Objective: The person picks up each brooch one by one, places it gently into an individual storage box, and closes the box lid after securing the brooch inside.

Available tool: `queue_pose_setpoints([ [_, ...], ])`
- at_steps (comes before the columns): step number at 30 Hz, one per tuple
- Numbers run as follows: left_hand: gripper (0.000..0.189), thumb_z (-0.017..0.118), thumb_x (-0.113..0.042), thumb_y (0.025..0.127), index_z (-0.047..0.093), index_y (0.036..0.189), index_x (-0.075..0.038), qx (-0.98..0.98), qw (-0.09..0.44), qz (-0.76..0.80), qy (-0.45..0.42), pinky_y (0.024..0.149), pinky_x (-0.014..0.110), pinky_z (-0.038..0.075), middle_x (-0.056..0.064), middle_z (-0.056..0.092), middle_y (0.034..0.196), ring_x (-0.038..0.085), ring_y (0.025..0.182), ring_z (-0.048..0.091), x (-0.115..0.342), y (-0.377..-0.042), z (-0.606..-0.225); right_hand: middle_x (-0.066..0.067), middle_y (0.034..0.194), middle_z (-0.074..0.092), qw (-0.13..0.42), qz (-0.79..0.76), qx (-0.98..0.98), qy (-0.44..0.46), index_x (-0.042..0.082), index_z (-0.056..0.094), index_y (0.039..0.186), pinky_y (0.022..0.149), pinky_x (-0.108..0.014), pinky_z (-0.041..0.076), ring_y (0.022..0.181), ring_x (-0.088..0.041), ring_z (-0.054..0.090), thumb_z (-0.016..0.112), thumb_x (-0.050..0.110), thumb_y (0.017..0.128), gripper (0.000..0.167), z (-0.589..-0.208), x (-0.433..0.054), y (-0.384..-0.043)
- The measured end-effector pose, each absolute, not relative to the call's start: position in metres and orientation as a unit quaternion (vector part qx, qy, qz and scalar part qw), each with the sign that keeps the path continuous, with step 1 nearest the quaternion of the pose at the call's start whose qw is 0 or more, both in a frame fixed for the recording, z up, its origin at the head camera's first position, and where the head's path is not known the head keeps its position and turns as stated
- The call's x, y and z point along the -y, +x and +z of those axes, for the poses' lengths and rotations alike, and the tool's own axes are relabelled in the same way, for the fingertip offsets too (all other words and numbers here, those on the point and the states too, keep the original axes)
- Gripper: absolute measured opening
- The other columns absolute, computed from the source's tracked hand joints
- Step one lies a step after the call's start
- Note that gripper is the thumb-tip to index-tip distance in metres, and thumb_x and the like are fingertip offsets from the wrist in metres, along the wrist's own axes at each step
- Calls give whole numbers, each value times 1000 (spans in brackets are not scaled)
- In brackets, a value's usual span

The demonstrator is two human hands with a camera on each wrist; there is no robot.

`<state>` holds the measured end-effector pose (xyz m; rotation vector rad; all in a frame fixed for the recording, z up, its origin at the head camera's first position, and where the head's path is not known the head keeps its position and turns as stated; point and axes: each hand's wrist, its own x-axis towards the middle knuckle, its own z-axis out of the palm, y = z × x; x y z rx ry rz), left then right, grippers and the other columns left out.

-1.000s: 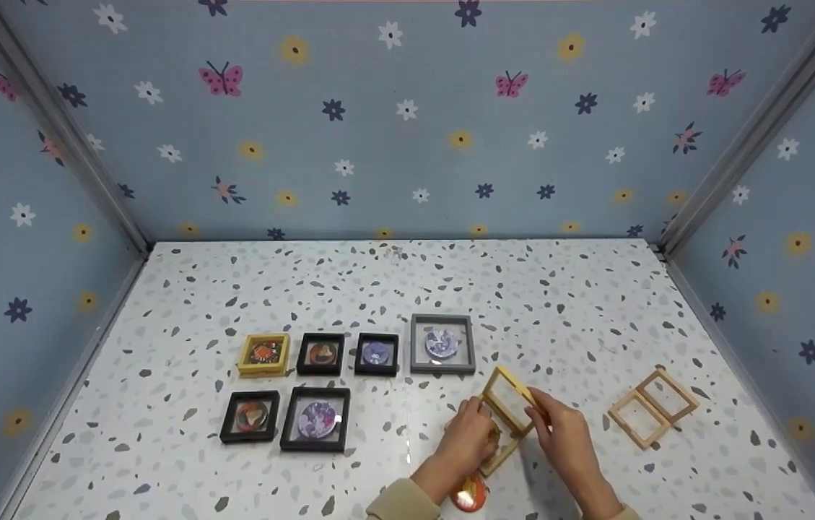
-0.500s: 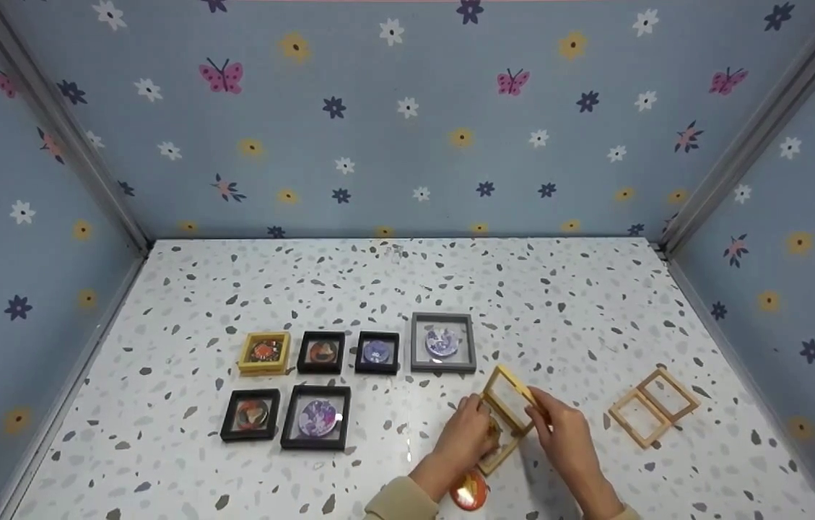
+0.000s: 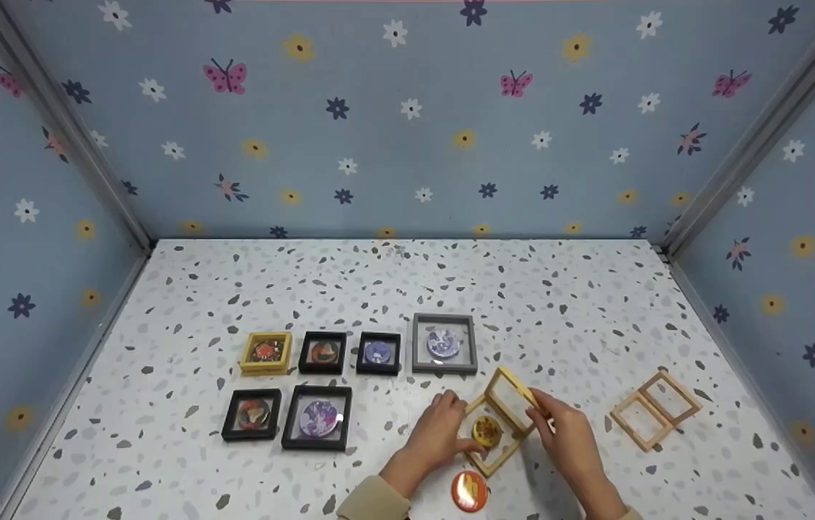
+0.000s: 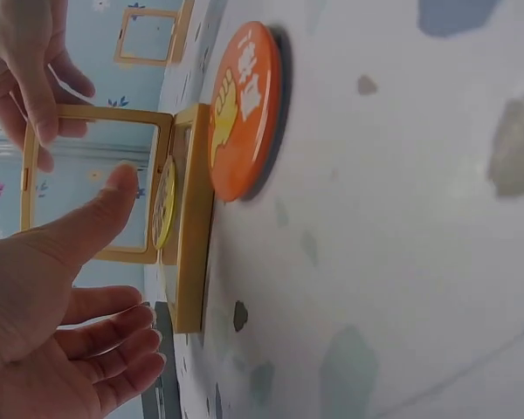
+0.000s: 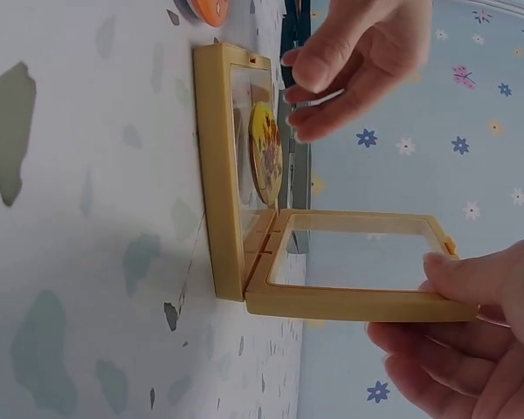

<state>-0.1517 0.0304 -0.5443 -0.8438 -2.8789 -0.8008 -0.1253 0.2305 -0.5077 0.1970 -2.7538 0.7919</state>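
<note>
A hinged yellow display frame [image 3: 491,466] with clear film windows stands open on the table, its lid [image 5: 358,305] raised. My right hand [image 3: 567,437] pinches the lid's outer edge between thumb and fingers. On the film of the lower half lies a round yellow badge [image 3: 486,431] with a dark printed pattern. My left hand [image 3: 436,433] is beside the frame's left edge, thumb and fingers spread and holding nothing. In the left wrist view its thumb points toward the yellow badge [image 4: 163,205]. An orange badge [image 4: 243,112] with white lettering lies on the table just in front of the frame.
Several filled frames stand to the left: a yellow frame [image 3: 243,355], black frames such as the large one [image 3: 287,419], and a grey frame [image 3: 416,343]. An opened wooden-coloured frame [image 3: 656,413] lies at the right. Patterned walls [image 3: 407,166] enclose the speckled table [image 3: 349,282].
My left hand has let go of the yellow badge and drawn back to the left, leaving it uncovered inside the frame. My right hand still holds the lid in the same place.
</note>
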Motion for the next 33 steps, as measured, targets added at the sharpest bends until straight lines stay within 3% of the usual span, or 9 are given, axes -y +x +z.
queue_pose_setpoints([
  [5,54,75,-41,61,58,94,-2,928,-12,-259,-269,72,28,42,3,47,88,16,80,44,-19,-150,-545,5,66,56,134,268,952,64,0,62,105,50,-23,42,56,-5,47,66,7,78,29,-507,-231,-125],
  [12,47,75,-33,63,60,95,-1,929,-37,-257,-264,72,29,43,5,48,88,18,80,46,-11,-149,-551,5,65,53,123,285,948,64,-1,61,106,48,-21,42,54,-4,45,64,5,79,28,-509,-231,-126],
  [22,27,73,-19,69,63,89,-3,937,-20,-247,-246,72,28,44,3,48,86,17,80,47,-14,-149,-555,3,70,56,105,301,946,61,-1,61,107,50,-21,43,57,-4,48,63,5,80,28,-511,-232,-124],
  [33,25,72,-26,68,64,79,-4,935,-12,-268,-233,64,28,43,1,47,77,15,71,46,-17,-154,-556,4,74,57,119,314,937,94,2,61,106,49,-20,43,58,-2,49,63,3,79,27,-512,-230,-118],
])
